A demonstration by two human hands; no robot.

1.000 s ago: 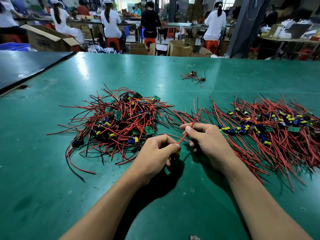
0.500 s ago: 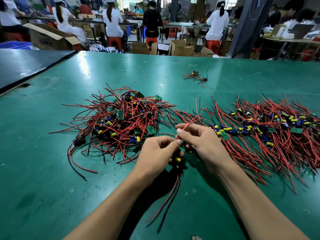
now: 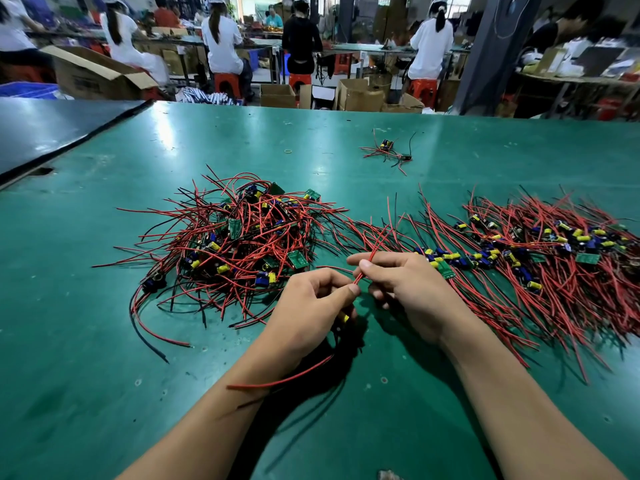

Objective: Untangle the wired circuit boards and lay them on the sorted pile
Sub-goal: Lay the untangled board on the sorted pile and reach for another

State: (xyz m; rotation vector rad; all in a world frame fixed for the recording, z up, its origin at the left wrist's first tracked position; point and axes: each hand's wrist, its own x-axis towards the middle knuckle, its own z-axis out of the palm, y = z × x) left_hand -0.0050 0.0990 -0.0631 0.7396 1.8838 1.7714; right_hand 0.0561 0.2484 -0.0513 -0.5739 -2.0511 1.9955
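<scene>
Fingers (image 3: 371, 270) of the right hand (image 3: 412, 289) pinch thin red wires (image 3: 375, 244) while the left hand (image 3: 311, 303) is curled tight round 1 small board (image 3: 343, 317) at their lower end — held over the green table (image 3: 104, 375), between the tangled heap (image 3: 242, 244) and the sorted pile (image 3: 536, 258) at right.

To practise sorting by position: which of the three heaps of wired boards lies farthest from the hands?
The small cluster, alone beyond the tangled heap and the sorted heap.
</scene>
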